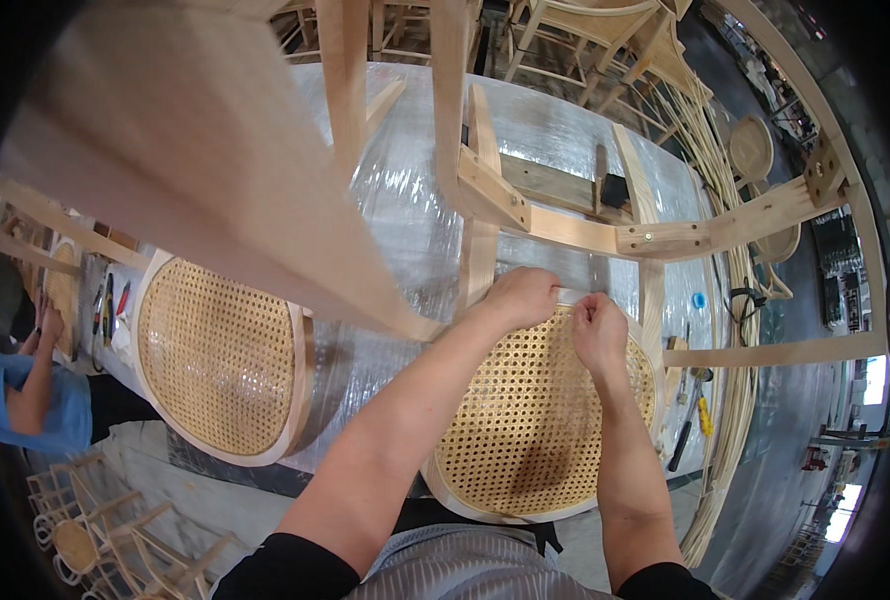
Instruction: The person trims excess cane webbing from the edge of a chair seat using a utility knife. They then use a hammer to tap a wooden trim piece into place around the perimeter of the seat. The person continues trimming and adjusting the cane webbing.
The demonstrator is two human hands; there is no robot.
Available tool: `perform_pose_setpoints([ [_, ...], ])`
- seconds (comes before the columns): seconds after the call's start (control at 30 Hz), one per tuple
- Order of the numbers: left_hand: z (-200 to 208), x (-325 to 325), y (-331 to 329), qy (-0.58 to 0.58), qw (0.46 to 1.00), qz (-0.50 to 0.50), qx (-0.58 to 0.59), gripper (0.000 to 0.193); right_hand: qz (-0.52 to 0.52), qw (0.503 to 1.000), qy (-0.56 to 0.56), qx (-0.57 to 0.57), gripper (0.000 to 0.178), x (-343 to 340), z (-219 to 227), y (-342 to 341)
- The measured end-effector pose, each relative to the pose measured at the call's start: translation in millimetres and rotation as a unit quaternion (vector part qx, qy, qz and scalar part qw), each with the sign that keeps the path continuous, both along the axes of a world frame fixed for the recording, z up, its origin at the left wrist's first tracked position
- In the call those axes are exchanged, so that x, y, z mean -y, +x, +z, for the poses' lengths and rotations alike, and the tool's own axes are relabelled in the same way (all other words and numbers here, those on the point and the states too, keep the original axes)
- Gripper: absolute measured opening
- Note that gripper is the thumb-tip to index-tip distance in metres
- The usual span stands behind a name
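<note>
The cane (pixel 525 400) already fills the whole opening inside its pale rim (pixel 650 385) and the weave looks pretty even, so I'd call this seat well along. If anything's left, my guess is it's at the 12 o'clock edge, but the hands cover too much there to say. Left hand (pixel 525 297) is right around 12, right hand (pixel 600 330) nearer 1, and the cane spreads from just below them down toward 6. Fingers look bunched in narrow on both, though I honestly can't tell what they're pinching, if anything. Another caned seat (pixel 215 355) sits at 9 o'clock, well apart.
</note>
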State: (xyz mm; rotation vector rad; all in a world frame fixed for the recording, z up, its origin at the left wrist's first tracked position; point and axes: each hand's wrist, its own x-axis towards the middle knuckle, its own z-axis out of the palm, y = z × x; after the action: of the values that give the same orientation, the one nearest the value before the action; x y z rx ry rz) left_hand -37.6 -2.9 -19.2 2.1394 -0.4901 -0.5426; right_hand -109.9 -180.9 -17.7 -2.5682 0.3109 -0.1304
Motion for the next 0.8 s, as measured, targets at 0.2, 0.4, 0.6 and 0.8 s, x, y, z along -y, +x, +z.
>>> perform_pose_setpoints([
  [0.2,-1.6,-0.4,-1.3,-0.003,1.000,0.003,0.012,0.038,-0.001,0.998,-0.064,0.009,0.017,-7.0,-3.0,2.3],
  [0.4,-0.6,1.3,-1.6,-0.007,1.000,-0.001,0.016,0.039,-0.036,0.993,-0.109,0.020,0.018,-20.5,-3.0,3.7],
  [0.6,-0.1,-0.8,-3.0,0.004,1.000,0.004,0.016,0.041,-0.039,0.997,-0.061,0.017,0.015,-26.6,-2.2,4.1],
  [0.8,3.1,0.2,-4.1,0.017,1.000,-0.009,0.006,0.045,-0.037,0.999,-0.027,0.016,0.014,-15.4,-3.9,3.3],
])
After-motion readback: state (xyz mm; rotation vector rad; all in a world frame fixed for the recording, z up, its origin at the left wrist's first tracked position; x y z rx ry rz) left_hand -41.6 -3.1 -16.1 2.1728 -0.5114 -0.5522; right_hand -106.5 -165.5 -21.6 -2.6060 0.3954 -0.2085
